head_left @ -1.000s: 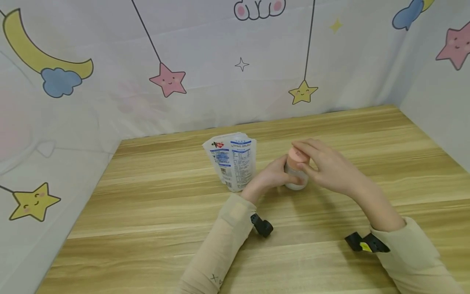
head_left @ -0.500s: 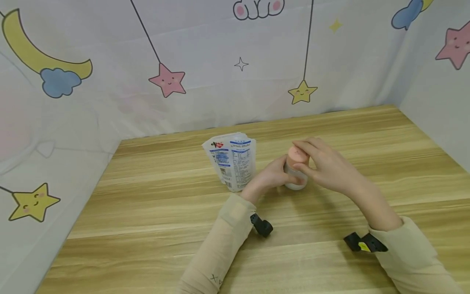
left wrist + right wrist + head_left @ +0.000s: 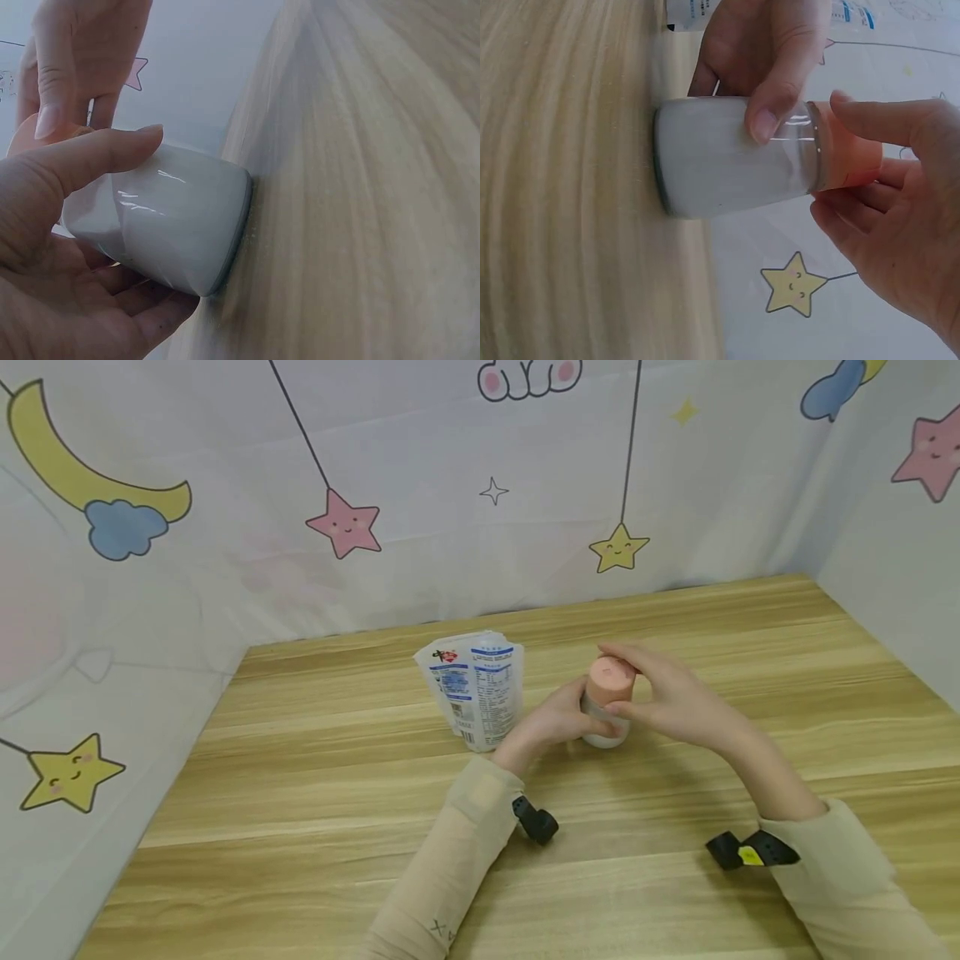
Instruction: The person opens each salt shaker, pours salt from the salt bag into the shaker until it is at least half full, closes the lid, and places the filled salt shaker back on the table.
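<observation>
A glass jar (image 3: 705,157) nearly full of something white stands upright on the wooden table, toward the right of centre in the head view. On its top sits an orange-pink lid (image 3: 611,681). My left hand (image 3: 558,717) grips the jar's body, thumb across the near side and fingers around the far side. With thumb and fingers on opposite sides, my right hand (image 3: 678,703) holds the lid. In the right wrist view the lid (image 3: 847,154) meets the jar's rim; whether it is loose cannot be told.
Just left of the jar, a white printed pouch (image 3: 480,693) with blue bands stands close to my left wrist. The wooden table (image 3: 315,802) ends at a white curtain (image 3: 435,568) patterned with stars behind and at the sides.
My right hand's fingers have shifted around the lid and spread a little, uncovering more of its top. The mark on the lid has turned. My left hand and the jar stay in place.
</observation>
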Available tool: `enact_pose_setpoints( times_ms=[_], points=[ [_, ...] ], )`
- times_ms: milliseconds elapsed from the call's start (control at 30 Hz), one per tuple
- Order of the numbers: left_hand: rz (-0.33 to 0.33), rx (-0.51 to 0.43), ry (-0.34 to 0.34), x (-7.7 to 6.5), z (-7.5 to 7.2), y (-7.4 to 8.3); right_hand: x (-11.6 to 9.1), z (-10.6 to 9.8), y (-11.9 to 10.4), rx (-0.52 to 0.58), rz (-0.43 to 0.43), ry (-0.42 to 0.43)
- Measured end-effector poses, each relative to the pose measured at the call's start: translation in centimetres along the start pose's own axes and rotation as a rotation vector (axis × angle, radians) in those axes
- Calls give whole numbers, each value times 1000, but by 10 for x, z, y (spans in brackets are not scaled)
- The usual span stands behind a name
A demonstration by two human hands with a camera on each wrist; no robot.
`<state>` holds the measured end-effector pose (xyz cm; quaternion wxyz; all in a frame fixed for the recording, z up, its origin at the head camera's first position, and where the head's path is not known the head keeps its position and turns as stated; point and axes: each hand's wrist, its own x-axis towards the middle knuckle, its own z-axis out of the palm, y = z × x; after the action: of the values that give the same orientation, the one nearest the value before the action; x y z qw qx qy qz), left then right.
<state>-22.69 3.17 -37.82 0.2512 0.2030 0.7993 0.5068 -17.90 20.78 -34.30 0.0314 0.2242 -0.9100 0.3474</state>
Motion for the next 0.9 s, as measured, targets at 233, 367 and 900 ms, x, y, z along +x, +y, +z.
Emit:
enact_pose_setpoints(
  times_ms=[233, 367, 900],
  points=[
    [10, -2, -4, 0, 0, 0, 1, 2, 5, 97, -14, -4],
    [4, -1, 1, -1, 0, 0, 1, 3, 5, 105, -18, 5],
    [-10, 3, 12, -2, 1, 1, 4, 5, 6, 64, -2, 42]
  ],
)
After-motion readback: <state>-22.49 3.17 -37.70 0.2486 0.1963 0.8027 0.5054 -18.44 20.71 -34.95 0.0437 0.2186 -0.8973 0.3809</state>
